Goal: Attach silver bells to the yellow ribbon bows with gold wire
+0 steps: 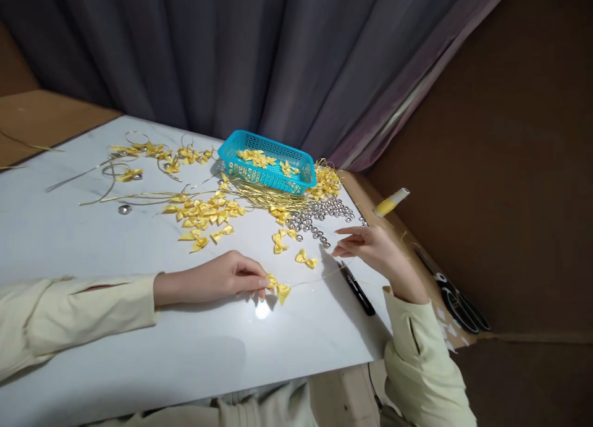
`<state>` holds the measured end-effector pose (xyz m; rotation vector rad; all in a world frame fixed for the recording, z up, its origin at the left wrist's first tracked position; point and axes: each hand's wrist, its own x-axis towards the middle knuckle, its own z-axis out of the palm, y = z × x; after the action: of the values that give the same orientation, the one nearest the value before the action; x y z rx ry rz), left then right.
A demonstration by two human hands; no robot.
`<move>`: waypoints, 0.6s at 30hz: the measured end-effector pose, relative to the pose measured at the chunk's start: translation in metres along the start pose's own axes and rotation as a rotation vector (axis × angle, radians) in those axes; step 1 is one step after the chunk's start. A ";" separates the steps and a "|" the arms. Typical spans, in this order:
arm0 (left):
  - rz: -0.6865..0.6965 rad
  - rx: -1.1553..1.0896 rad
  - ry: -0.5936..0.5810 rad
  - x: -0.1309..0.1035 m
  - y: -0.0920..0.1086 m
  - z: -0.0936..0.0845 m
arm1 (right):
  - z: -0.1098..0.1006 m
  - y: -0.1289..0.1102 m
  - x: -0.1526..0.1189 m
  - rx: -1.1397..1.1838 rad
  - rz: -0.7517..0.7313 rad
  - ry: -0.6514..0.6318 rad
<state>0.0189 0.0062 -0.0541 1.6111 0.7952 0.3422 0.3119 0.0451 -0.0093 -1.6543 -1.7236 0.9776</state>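
My left hand [227, 275] pinches a yellow ribbon bow [278, 288] between thumb and fingertips, just above the white table. A thin pale thread [319, 280] runs from the bow to my right hand [365, 245]. That hand is raised at the right, lower fingers drawn together around the thread's far end and an upper finger extended; a needle cannot be made out. Black thread snips [356, 289] lie below it. Silver beads [319, 217] are scattered just beyond its fingertips. A loose yellow bow [306, 259] rests between the hands.
A blue basket [266, 181] with yellow bows stands at the back. Gold cords [271, 195] lie before it, beside a pile of bows [204, 211]. Finished-looking corded bows [143, 149] are back left. A yellow thread spool [391, 202] and black scissors [458, 300] sit along the right.
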 end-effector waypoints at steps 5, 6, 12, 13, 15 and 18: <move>-0.005 -0.017 0.001 0.001 -0.001 0.001 | 0.008 -0.004 0.017 -0.131 -0.062 0.115; -0.005 -0.022 0.001 0.001 -0.001 0.001 | 0.010 -0.005 0.019 -0.170 -0.082 0.120; 0.002 -0.036 0.000 0.001 0.000 0.001 | 0.022 -0.014 0.028 -0.409 -0.134 0.075; 0.007 -0.036 -0.001 0.001 0.000 0.001 | 0.023 -0.014 0.029 -0.440 -0.136 0.073; 0.016 -0.038 -0.003 0.001 -0.001 0.001 | 0.024 -0.014 0.032 -0.492 -0.138 0.069; 0.019 -0.041 -0.003 0.002 -0.002 0.001 | 0.025 -0.012 0.035 -0.548 -0.136 0.061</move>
<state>0.0201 0.0065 -0.0563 1.5812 0.7666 0.3676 0.2819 0.0765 -0.0176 -1.8289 -2.1563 0.4002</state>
